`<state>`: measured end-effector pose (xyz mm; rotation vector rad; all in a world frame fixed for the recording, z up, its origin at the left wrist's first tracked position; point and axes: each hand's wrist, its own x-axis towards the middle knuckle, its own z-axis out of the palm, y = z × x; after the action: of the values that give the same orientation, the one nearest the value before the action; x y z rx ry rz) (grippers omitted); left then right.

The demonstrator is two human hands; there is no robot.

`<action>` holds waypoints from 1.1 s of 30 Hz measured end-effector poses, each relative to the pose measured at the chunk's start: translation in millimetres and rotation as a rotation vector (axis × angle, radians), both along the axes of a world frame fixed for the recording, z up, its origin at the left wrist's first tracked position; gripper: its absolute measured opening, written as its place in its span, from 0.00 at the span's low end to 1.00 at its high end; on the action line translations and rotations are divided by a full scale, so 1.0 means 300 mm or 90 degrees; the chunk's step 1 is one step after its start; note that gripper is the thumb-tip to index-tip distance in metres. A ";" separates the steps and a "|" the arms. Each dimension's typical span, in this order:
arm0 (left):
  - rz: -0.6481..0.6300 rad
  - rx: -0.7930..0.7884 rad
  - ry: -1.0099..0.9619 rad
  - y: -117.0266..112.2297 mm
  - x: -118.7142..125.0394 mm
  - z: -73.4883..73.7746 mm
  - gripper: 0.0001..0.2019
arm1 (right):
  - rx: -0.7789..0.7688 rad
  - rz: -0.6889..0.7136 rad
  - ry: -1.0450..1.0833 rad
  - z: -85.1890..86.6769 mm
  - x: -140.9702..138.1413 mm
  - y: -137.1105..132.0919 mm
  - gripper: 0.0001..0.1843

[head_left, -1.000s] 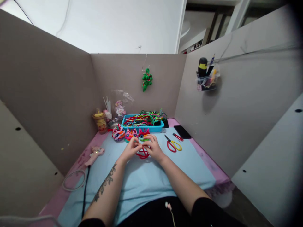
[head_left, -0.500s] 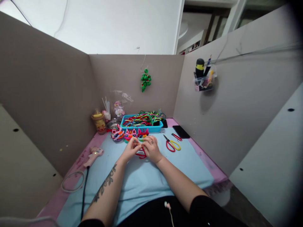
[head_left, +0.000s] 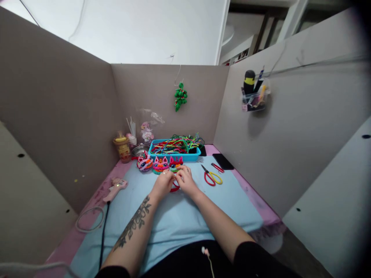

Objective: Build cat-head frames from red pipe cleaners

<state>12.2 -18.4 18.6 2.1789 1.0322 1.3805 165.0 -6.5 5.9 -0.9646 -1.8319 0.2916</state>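
My left hand [head_left: 164, 183] and my right hand [head_left: 186, 180] meet over the middle of the blue cloth, fingertips pinched close together. Between them is a bent red pipe cleaner [head_left: 175, 188], its loop hanging below the fingers; the gripped part is mostly hidden. Just beyond my hands stand three colourful fuzzy animal heads: a striped one [head_left: 144, 163], a pink one with pointed ears [head_left: 160, 165], and a red one with a horn [head_left: 175, 163], partly covered by my right hand.
Behind the heads sits a blue tray [head_left: 185, 157] heaped with pipe cleaners. Scissors [head_left: 212, 177], a red cutter [head_left: 217, 167] and a black phone [head_left: 223, 161] lie at right. At left are a pink glue gun [head_left: 116, 189] with its cord and a lidded cup [head_left: 123, 150]. Grey panels enclose the table.
My left hand has rolled over, showing more of its back and the forearm tattoo. The red loop has shifted and shows less below the fingers. The view has turned slightly.
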 end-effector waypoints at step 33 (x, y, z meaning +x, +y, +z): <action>-0.038 -0.486 -0.444 0.057 -0.085 0.005 0.12 | -0.120 -0.017 0.312 -0.026 0.024 0.023 0.13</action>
<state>-13.4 -1.4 20.1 1.0586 0.9695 1.2723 172.3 0.4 -1.9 -0.9448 -1.3586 0.6336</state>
